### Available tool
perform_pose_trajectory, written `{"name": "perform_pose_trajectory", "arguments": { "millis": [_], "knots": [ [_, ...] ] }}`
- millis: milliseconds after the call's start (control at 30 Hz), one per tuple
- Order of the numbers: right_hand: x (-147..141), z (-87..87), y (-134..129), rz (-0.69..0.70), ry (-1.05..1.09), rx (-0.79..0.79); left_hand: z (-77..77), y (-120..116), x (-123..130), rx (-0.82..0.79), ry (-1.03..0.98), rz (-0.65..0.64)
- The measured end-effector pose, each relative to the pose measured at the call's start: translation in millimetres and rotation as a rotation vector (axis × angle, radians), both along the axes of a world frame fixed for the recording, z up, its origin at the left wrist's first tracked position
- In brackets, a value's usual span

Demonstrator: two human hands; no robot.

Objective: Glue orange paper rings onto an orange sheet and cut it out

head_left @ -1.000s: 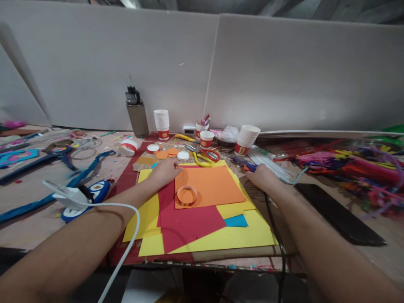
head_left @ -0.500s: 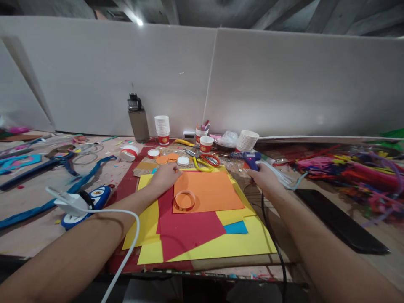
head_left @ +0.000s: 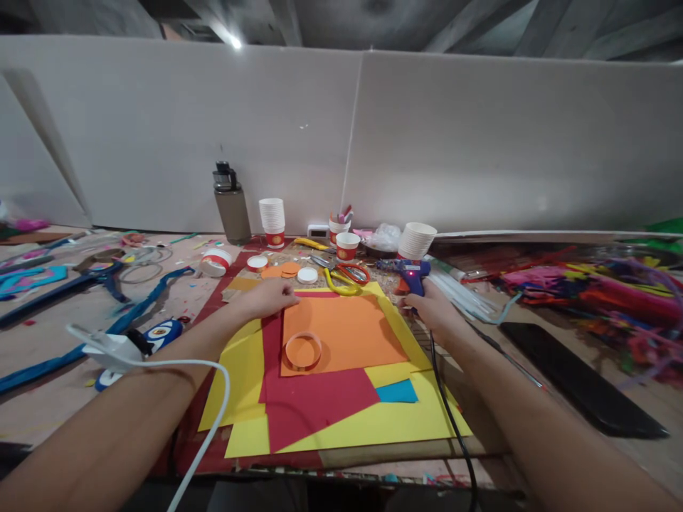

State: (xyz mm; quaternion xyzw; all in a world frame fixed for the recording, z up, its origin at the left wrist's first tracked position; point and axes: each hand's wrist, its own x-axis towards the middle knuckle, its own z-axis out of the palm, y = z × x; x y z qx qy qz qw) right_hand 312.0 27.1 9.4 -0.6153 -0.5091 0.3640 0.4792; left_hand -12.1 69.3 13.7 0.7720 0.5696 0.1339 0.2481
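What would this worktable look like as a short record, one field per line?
Left grip: bare hand, fingers curled at the far left corner of the orange sheet; hold unclear
Right grip: bare hand around the handle of the blue glue gun
Paper layers: orange sheet over red sheet and yellow sheets
On the orange sheet: thin ring
Back of table: upright bottle, left cup stack, right cup stack
Beyond the right forearm: dark flat object

A bright light [head_left: 233,41] glares beneath a dim ceiling [head_left: 373,25], above softly shaded panels [head_left: 480,135]. Colorful strips [head_left: 592,284] at right blur (wide-angle distortion stretches the edges).
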Motion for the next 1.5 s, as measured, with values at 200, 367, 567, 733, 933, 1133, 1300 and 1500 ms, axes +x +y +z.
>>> {"name": "perform_pose_trajectory", "arguments": {
  "millis": [200,367,567,733,933,1133,1300,1500],
  "knots": [
    [-2.7,0.6,-0.9,0.039,-0.007,0.063,-6.3,-4.2,13.1,-0.105,-0.177,0.194],
    [-7.0,2.5,-2.9,0.064,0.026,0.073,-10.6,-9.9,21.0,-0.231,-0.330,0.083],
    [-13.3,7.0,-8.0,0.129,0.003,0.151,-11.4,-8.9,20.0,-0.151,-0.242,0.025],
    [-20.6,7.9,-13.0,0.150,-0.012,0.145,-11.0,2.2,9.7,0.198,-0.068,0.026],
    [-30.2,11.2,-24.2,0.265,0.071,0.197,-14.9,-0.5,12.2,0.003,-0.291,0.151],
    [-40.8,22.1,-38.8,0.386,0.075,0.204,-21.6,0.8,17.0,0.183,-0.217,0.059],
    [-45.2,26.3,-44.7,0.460,0.113,0.195,-15.4,9.7,1.0,0.170,-0.225,-0.162],
    [-41.7,30.6,-48.6,0.499,-0.038,0.161,-0.7,7.9,-13.1,0.066,-0.198,-0.529]
  ]
}}
